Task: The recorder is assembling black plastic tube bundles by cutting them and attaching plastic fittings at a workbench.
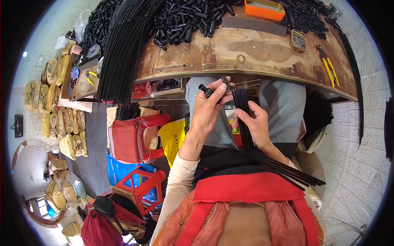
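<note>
My left hand (207,108) is closed around short black plastic tube pieces (205,89), one with a flared end poking out past the thumb. Thin metal-coloured wires (248,83) stick out to the right from near its fingertips. Over my lap, my right hand (255,123) has thumb and fingers wrapped on a bundle of slim black rods (240,96). The rods' upper ends lie close to the left fingertips; whether they touch is hard to tell. Further black rods (289,170) lie across my lap below the right wrist.
Ahead stands a worn wooden table (262,53) with heaped black plastic parts (184,18), long black rods (127,49) overhanging its edge, an orange tray (264,9), a small box of metal bits (298,41) and yellow-handled pliers (327,65). Red stools (139,137) stand left; a white wall (349,164) is right.
</note>
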A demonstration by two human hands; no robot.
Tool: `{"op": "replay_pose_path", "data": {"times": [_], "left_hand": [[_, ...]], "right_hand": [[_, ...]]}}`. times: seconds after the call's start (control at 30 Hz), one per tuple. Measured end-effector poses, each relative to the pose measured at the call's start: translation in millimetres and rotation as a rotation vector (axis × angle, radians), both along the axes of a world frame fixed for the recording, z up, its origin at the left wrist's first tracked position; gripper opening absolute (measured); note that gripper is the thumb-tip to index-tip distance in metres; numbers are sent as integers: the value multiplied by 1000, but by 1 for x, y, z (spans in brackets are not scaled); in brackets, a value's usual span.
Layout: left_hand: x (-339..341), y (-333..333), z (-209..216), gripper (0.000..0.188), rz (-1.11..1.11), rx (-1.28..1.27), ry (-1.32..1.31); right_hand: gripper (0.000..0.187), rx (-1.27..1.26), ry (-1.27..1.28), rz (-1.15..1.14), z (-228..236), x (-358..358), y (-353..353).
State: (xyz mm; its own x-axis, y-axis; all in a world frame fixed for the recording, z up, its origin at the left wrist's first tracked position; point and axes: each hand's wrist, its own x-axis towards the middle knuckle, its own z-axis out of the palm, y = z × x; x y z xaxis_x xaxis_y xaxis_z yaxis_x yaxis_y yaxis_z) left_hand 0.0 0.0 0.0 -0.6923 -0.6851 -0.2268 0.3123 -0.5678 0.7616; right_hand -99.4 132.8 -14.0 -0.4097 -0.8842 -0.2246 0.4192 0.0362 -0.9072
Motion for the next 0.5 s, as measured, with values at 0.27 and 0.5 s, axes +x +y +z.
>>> {"op": "replay_pose_path", "data": {"times": [0.27, 0.5], "left_hand": [[0, -3, -3, 30, 16, -54, -5], [5, -4, 2, 29, -16, -63, -29]], "right_hand": [[14, 45, 56, -33, 4, 2, -1], [15, 37, 98, -44, 5, 5, -2]]}}
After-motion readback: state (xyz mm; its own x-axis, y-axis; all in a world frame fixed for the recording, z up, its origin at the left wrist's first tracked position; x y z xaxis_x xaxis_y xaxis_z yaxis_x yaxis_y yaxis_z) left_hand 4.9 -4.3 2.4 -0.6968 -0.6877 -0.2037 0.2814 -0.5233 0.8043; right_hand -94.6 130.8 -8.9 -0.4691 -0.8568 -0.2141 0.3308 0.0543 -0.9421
